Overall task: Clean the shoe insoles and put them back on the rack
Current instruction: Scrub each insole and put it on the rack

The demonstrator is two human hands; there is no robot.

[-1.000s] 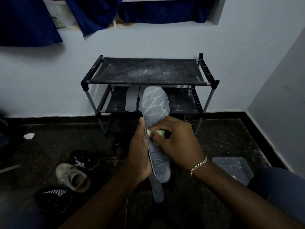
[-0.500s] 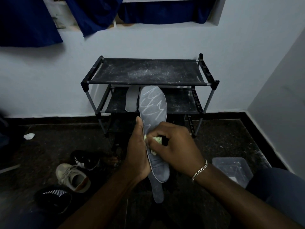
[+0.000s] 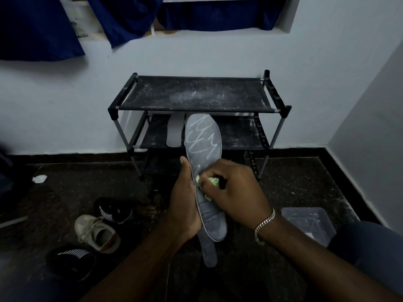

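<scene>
A grey insole (image 3: 204,140) with white scribble marks on its toe end stands upright in front of me. My left hand (image 3: 185,205) grips its left edge near the middle. A second grey insole (image 3: 209,251) pokes out below, behind the first one, in the same hand. My right hand (image 3: 235,192) is closed on a small light-green cloth (image 3: 212,182) pressed against the insole's middle. Behind stands a black shoe rack (image 3: 196,94) with dusty shelves. A pale insole (image 3: 174,132) lies on its middle shelf.
On the dark floor at the left lie a beige sneaker (image 3: 97,233) and two black shoes (image 3: 113,209) (image 3: 72,258). A clear plastic box (image 3: 309,223) sits at the right by my knee. A white scrap (image 3: 39,178) lies far left. Blue curtains hang above.
My right hand with the cloth has slid down and toward the left edge of the insole, then a little back up. The left hand and insoles have barely shifted.
</scene>
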